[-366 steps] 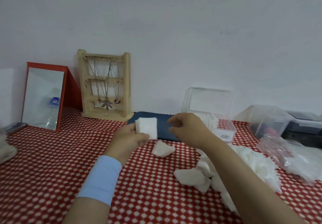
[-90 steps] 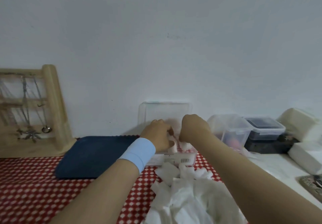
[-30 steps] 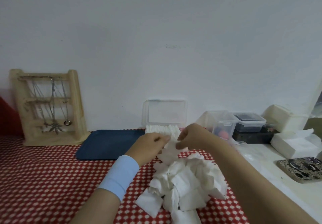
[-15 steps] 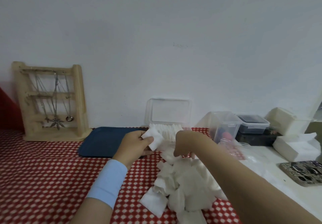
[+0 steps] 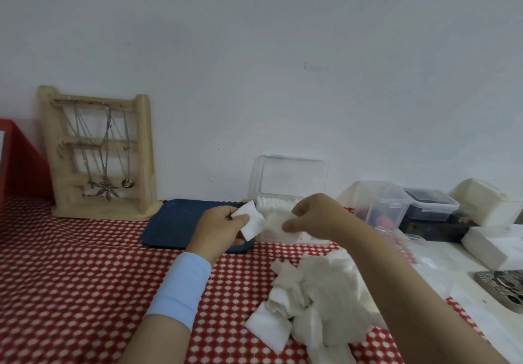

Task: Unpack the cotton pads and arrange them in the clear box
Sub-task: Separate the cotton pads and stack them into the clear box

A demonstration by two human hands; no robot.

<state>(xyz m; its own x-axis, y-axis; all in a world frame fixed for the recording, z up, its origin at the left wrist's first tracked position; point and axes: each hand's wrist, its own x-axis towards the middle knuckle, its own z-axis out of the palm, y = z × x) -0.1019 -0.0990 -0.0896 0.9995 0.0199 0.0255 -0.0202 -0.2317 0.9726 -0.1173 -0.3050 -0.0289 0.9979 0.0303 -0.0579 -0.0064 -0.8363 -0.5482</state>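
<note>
Has the loose pile of cotton pads (image 5: 314, 301) nearest on the worktop (image 5: 70, 278), pinches one square pad (image 5: 252, 220) in the left grip (image 5: 218, 228) at the pile's 11 o'clock, curls the right grip (image 5: 317, 216) at 12 o'clock, hold too blurred to tell, just before the part-filled clear box (image 5: 291, 175).

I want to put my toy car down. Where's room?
Bare checked cloth lies between the wooden necklace stand and the left arm, and the blue tray is mostly bare. Crowded on the right: cotton pad pile, clear box, tubs.

Readable text: none.
White sticker (image 5: 311, 239) on clear plastic box (image 5: 291, 178), frame centre: print too blurred.
Faint scribble (image 5: 316, 67) on white wall (image 5: 254, 52), upper centre: illegible.
</note>
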